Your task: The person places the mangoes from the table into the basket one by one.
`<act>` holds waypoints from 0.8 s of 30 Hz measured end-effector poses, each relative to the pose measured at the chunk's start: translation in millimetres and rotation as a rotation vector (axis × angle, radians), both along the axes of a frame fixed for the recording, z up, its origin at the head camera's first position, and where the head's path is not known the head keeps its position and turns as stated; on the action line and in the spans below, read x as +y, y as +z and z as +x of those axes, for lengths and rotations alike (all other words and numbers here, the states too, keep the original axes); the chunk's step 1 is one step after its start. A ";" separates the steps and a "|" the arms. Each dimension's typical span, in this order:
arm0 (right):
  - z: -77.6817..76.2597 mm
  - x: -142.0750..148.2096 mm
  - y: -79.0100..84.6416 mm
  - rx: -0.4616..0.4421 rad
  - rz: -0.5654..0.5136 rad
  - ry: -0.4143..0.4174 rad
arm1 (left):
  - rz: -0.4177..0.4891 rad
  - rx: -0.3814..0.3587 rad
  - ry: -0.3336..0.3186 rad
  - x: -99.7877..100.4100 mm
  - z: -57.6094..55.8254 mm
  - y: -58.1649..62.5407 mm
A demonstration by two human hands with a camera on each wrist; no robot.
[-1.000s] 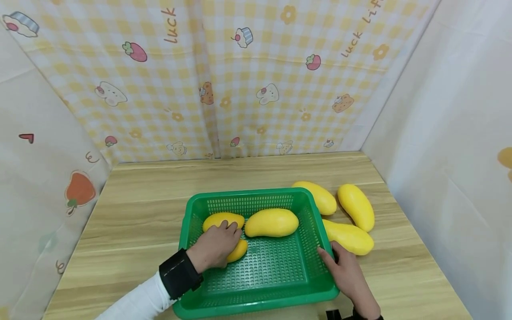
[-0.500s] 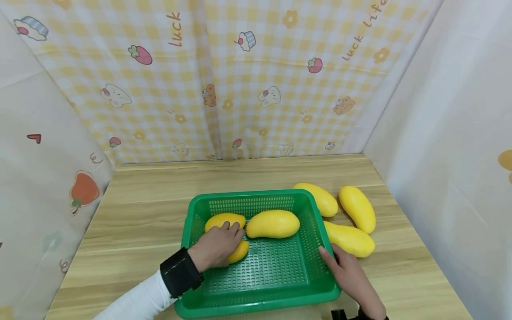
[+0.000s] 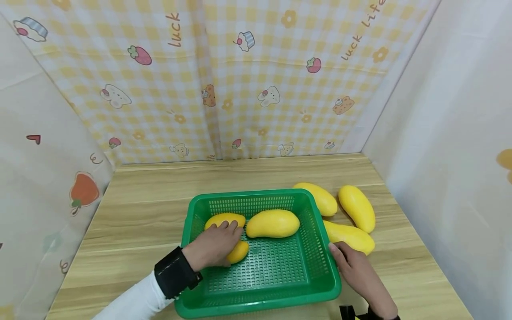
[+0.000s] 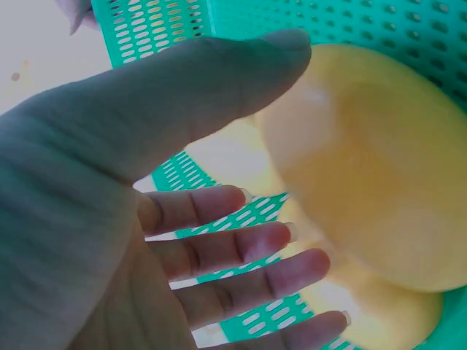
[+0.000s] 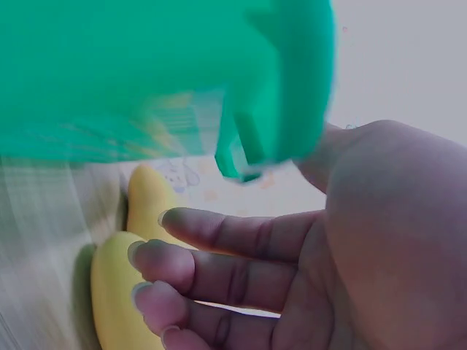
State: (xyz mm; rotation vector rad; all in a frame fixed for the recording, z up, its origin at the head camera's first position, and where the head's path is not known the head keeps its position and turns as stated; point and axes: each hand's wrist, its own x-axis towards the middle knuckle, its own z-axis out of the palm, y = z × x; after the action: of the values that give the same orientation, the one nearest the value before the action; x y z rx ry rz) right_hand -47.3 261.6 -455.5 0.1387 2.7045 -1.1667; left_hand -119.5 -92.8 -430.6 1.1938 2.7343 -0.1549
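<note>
In the head view my left hand reaches into a green plastic basket, over two yellow mangoes: a nearer one partly hidden by the hand, and one along the back-left. A larger mango lies to their right. The left wrist view shows the left fingers straight and spread, with the thumb tip against a mango. My right hand is outside the basket's right wall, thumb near the rim. Its fingers, loosely bent in the right wrist view, hold nothing.
Outside the basket on the right, three more mangoes lie on the wood-grain table: one behind the corner, one farther right and one beside the right hand. A checked cloth hangs behind.
My right hand has drawn a little away to the right, its thumb slipping off the inside of the basket rim. The left hand, basket and mangoes stay nearly where they were.
</note>
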 end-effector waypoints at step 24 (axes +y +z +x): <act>-1.7 1.9 9.5 -0.015 0.114 0.053 | 0.783 0.017 0.602 -88.1 23.2 18.2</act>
State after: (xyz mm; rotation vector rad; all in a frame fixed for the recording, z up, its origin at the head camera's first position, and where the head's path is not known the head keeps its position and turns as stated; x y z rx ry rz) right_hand -48.9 263.5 -445.9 0.0913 2.7446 -0.9931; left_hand -96.3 -180.9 -412.3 0.3817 3.0974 1.0432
